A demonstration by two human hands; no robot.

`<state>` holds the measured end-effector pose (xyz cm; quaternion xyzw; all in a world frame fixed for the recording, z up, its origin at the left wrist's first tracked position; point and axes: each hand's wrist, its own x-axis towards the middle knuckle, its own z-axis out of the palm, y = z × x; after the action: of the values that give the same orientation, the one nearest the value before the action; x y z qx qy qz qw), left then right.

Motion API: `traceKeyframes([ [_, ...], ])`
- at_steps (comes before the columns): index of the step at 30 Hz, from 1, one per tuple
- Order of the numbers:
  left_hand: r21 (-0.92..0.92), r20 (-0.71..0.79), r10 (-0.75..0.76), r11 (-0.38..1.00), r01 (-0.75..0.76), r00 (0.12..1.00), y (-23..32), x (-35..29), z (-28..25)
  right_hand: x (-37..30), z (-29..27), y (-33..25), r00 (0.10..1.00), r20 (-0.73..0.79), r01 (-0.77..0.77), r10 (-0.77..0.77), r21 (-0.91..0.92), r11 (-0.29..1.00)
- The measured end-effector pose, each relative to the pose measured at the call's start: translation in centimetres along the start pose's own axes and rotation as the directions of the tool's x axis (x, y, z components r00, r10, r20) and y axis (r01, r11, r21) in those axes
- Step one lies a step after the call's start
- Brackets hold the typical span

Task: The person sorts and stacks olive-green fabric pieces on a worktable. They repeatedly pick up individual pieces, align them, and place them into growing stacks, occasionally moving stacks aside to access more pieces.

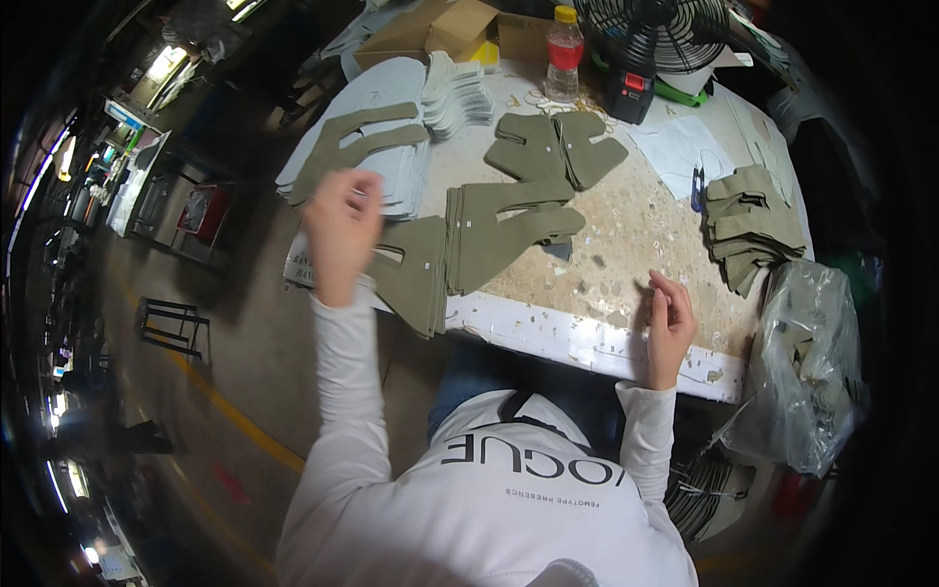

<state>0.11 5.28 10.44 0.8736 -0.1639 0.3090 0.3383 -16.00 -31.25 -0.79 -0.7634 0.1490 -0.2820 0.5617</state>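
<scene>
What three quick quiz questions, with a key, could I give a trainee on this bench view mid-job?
1. What colour is the cap on the clear plastic bottle: A blue, B yellow, C black?
2. True or false: in this view, the olive-green, flat, forked piece covers part of the pale-grey stack of flat pieces.
3. Which bare hand is nearer that olive-green piece?

Key: 1. B. 2. True. 3. The left hand; blur hides whether it grips the piece. The right hand is farther off.
</scene>
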Motion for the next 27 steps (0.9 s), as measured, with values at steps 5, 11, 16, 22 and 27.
traceKeyframes([
  [5, 0.183, 0.316, -0.173, 0.976, 0.119, 0.933, 3.9, -5.5, 5.7, -0.3, 0.5, -0.8, 0.992, 0.003, 0.124, -0.125, -0.105, 0.987],
  [11, 0.308, 0.286, -0.262, 0.936, 0.170, 0.922, 3.8, -7.6, 7.6, -0.6, 1.1, -1.6, 0.985, -0.019, 0.165, -0.171, -0.176, 0.971],
  [16, 0.208, 0.310, -0.280, 0.952, 0.223, 0.909, 3.8, -7.7, 7.7, -0.7, 1.1, -1.7, 0.990, -0.005, 0.136, -0.139, -0.176, 0.975],
  [22, 0.193, 0.211, -0.220, 0.965, 0.179, 0.952, 3.6, -7.3, 8.2, -2.7, 4.0, -3.3, 0.983, 0.133, 0.117, -0.128, 0.089, 0.989],
  [27, 0.111, 0.266, -0.171, 0.983, 0.146, 0.949, 3.8, -7.1, 7.9, -4.6, 7.1, -4.8, 0.934, 0.346, 0.056, -0.085, 0.092, 0.994],
])
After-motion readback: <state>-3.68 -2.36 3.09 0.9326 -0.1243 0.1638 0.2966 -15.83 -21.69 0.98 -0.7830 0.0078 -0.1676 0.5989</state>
